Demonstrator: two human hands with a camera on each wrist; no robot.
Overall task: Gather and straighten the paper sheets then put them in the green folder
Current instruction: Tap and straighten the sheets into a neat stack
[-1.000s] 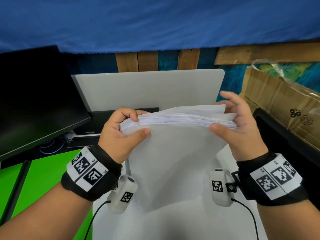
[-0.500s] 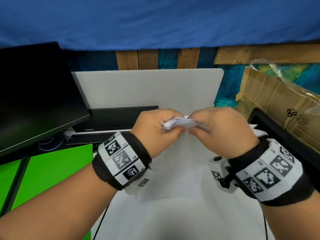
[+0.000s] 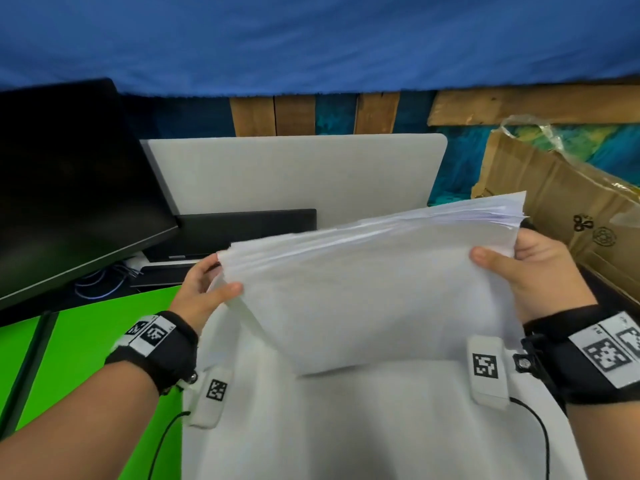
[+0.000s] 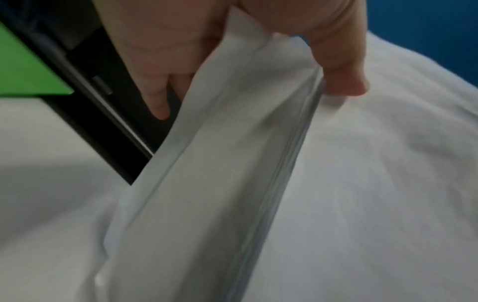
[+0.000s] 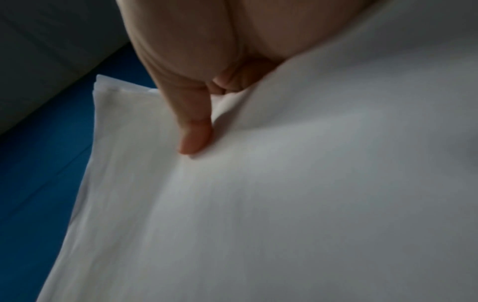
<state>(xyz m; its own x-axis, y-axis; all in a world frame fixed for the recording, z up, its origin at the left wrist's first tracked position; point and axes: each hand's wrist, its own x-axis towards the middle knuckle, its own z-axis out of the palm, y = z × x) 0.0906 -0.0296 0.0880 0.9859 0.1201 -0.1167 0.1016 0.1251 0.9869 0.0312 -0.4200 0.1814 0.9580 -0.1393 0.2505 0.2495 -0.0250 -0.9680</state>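
Behind paper sheets (image 3: 374,292), fingers hidden, wrist views blurred

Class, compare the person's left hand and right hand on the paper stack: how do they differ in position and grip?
1. The left hand grips the lower corner of the paper stack; the right hand grips the raised corner, so the stack tilts.
2. The left hand sits near the green folder; the right hand sits near the cardboard box.

Both pinch the stack with the thumb on the near face and the fingers behind.
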